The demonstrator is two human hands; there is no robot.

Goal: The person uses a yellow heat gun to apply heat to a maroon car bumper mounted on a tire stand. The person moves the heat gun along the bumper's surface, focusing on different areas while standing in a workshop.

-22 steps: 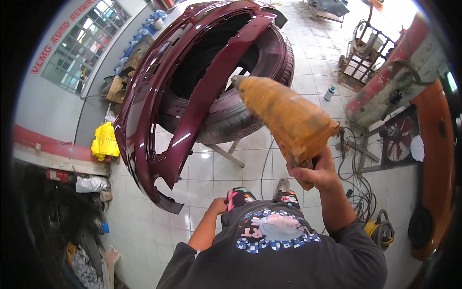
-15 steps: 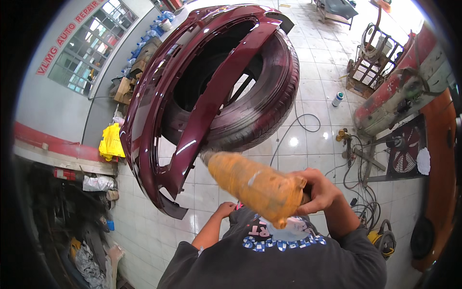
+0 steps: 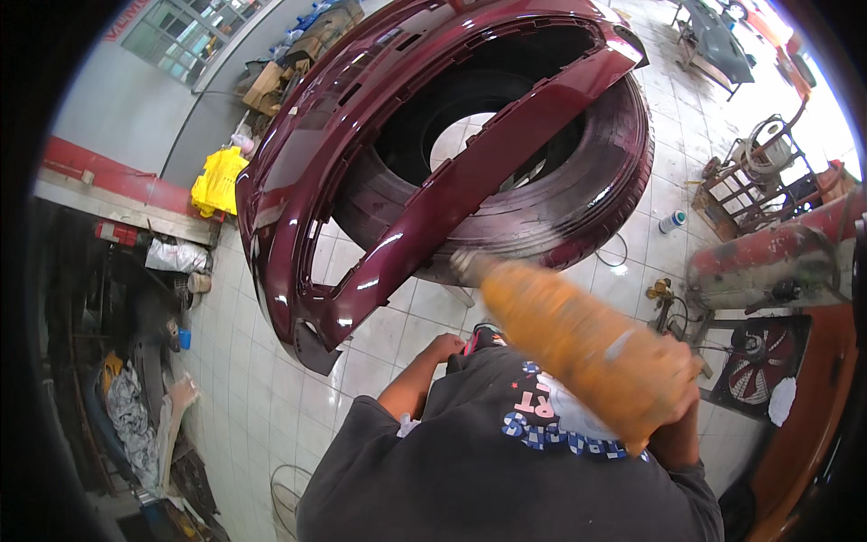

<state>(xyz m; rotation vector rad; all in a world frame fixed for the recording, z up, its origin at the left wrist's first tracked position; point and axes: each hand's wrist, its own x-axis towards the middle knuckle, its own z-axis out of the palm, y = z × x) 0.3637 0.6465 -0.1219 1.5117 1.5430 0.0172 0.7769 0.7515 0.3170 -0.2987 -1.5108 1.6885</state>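
Head view: right hand (image 3: 682, 406) grips an orange tool (image 3: 578, 348) near the maroon bumper (image 3: 424, 208); left hand (image 3: 444, 346) hangs loose, holding nothing.

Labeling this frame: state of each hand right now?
Left hand: hangs low by the shirt, grip cannot be told.
Right hand: closed on the orange tool.

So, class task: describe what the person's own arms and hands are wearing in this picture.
Both hands are bare, with no gloves. The left hand shows a bare forearm running up to a short dark grey sleeve. The right hand is mostly hidden; no watch or ring is visible on either.
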